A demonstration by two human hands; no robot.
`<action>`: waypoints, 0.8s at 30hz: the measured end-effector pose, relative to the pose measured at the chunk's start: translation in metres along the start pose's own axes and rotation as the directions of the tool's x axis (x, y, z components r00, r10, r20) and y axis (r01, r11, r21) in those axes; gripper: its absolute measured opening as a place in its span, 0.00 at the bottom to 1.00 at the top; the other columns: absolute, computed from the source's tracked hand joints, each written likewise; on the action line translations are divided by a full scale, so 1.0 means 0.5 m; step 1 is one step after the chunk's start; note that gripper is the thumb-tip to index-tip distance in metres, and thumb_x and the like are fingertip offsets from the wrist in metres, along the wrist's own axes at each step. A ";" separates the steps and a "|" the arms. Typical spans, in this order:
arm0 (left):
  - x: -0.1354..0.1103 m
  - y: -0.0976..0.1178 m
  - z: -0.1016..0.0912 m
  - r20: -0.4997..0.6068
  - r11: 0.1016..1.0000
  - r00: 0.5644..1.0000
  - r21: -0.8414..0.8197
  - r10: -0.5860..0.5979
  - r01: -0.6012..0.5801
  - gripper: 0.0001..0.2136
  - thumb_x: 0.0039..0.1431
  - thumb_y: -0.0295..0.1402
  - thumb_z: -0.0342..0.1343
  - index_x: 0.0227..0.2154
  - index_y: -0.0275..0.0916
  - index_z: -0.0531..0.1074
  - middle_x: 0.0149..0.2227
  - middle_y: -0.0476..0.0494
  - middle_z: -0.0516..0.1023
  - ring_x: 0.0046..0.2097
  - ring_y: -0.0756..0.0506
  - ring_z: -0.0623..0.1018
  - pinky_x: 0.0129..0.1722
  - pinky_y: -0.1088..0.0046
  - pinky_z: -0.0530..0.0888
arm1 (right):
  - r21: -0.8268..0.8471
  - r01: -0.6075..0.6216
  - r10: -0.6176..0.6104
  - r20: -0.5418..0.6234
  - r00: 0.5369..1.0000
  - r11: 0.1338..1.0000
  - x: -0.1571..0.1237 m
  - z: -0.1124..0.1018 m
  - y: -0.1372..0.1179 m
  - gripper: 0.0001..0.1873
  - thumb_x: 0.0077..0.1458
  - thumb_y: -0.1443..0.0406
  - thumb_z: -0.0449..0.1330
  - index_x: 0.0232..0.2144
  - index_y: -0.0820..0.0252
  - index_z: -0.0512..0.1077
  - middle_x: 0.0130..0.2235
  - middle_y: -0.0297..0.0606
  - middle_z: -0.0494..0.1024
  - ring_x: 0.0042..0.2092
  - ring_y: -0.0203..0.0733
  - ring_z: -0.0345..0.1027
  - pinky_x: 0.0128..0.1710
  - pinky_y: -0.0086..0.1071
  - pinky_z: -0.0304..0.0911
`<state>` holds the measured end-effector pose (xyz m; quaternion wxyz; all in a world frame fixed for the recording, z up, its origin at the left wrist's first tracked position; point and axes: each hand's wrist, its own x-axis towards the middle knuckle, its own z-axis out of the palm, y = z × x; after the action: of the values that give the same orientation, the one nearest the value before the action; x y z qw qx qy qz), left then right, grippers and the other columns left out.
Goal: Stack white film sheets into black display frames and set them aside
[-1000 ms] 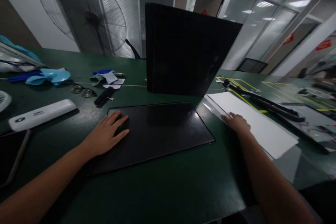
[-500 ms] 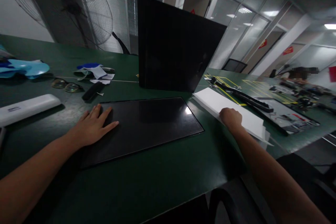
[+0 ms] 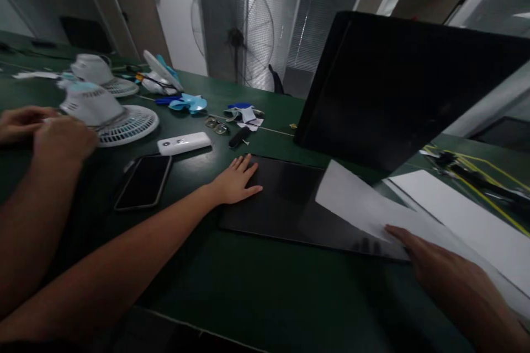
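A flat black screen panel point(image 3: 281, 204) lies on the green table point(image 3: 290, 292). My left hand point(image 3: 237, 181) rests flat on its left end, fingers spread. From the right, my right hand point(image 3: 447, 267) grips a thin white sheet point(image 3: 360, 204) by its near edge, thumb or finger on top. The sheet's left end hangs tilted over the right part of the panel. Its far right portion runs beside a stack of white sheets point(image 3: 459, 212), and I cannot tell whether they touch.
Behind the panel stands a large black screen point(image 3: 397, 94). A phone point(image 3: 144, 182), a white device point(image 3: 184, 143), glasses point(image 3: 216, 125) and a black object point(image 3: 239, 137) lie left. Another person's hands point(image 3: 68, 135) are near white fan parts point(image 3: 128, 124).
The view has turned left, bringing another person's hands and the phone into sight. My right hand has brought a white sheet from the stack over the panel. My left hand stays on the panel.
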<state>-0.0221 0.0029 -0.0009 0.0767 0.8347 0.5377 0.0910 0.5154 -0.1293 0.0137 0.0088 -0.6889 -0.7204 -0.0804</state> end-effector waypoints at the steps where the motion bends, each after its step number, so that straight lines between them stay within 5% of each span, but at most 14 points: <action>1: -0.001 0.000 -0.002 -0.013 1.000 1.000 -0.028 -0.011 0.010 0.43 0.70 0.59 0.49 0.75 0.29 0.56 0.79 0.23 0.40 0.78 0.22 0.48 0.75 0.44 0.50 | 0.012 0.129 -0.129 0.014 0.992 0.992 0.012 0.001 -0.051 0.38 0.56 0.57 0.54 0.69 0.35 0.68 0.60 0.42 0.77 0.48 0.59 0.80 0.43 0.57 0.78; 4: -0.005 -0.003 -0.007 -0.089 0.987 0.994 -0.155 -0.065 0.051 0.37 0.74 0.56 0.42 0.73 0.31 0.58 0.78 0.25 0.48 0.78 0.30 0.53 0.75 0.50 0.54 | 0.049 0.455 -0.457 0.065 0.887 0.889 0.059 -0.018 -0.218 0.39 0.59 0.65 0.49 0.71 0.42 0.66 0.66 0.39 0.71 0.58 0.58 0.75 0.54 0.59 0.76; 8: -0.007 -0.012 -0.010 -0.145 0.952 0.980 -0.294 -0.138 0.091 0.36 0.75 0.56 0.39 0.73 0.33 0.58 0.78 0.27 0.53 0.77 0.35 0.59 0.73 0.57 0.61 | 0.043 0.633 -0.635 0.068 0.770 0.773 0.106 -0.043 -0.392 0.33 0.66 0.67 0.47 0.69 0.50 0.69 0.68 0.43 0.67 0.66 0.58 0.68 0.61 0.58 0.72; 13: -0.004 -0.017 -0.004 -0.094 0.978 0.991 -0.199 -0.091 0.071 0.37 0.70 0.53 0.54 0.72 0.34 0.60 0.78 0.25 0.49 0.77 0.30 0.57 0.73 0.51 0.60 | 0.042 0.657 -0.656 -0.033 0.754 0.753 0.104 -0.014 -0.454 0.34 0.69 0.44 0.56 0.67 0.56 0.72 0.67 0.51 0.69 0.66 0.62 0.67 0.61 0.55 0.72; 18: 0.002 -0.014 0.002 -0.056 0.995 0.996 -0.076 -0.068 0.063 0.35 0.69 0.50 0.55 0.72 0.35 0.63 0.78 0.27 0.51 0.78 0.26 0.52 0.75 0.44 0.52 | 0.183 0.644 -0.648 -0.044 0.761 0.743 0.126 -0.004 -0.376 0.34 0.70 0.42 0.52 0.69 0.47 0.70 0.69 0.41 0.68 0.66 0.58 0.66 0.65 0.57 0.67; 21: 0.001 -0.012 0.000 -0.038 0.996 0.997 -0.065 -0.067 0.064 0.36 0.70 0.50 0.53 0.73 0.33 0.61 0.78 0.25 0.51 0.78 0.26 0.52 0.76 0.45 0.51 | 0.161 0.438 -0.438 -0.037 0.898 0.884 0.184 0.001 -0.242 0.35 0.70 0.41 0.46 0.67 0.47 0.72 0.66 0.40 0.71 0.64 0.57 0.68 0.65 0.59 0.64; 24: 0.000 -0.010 -0.002 -0.036 0.996 0.998 -0.076 -0.055 0.052 0.36 0.70 0.50 0.52 0.73 0.32 0.62 0.78 0.25 0.50 0.78 0.27 0.52 0.76 0.45 0.51 | 0.060 0.079 -0.075 -0.068 0.995 0.995 0.238 0.030 -0.047 0.40 0.69 0.40 0.41 0.65 0.57 0.74 0.63 0.54 0.73 0.61 0.61 0.69 0.62 0.58 0.64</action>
<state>-0.0268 0.0050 -0.0011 0.1003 0.8147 0.5573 0.1249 0.4872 -0.0103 0.0114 0.0512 -0.6568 -0.7480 -0.0806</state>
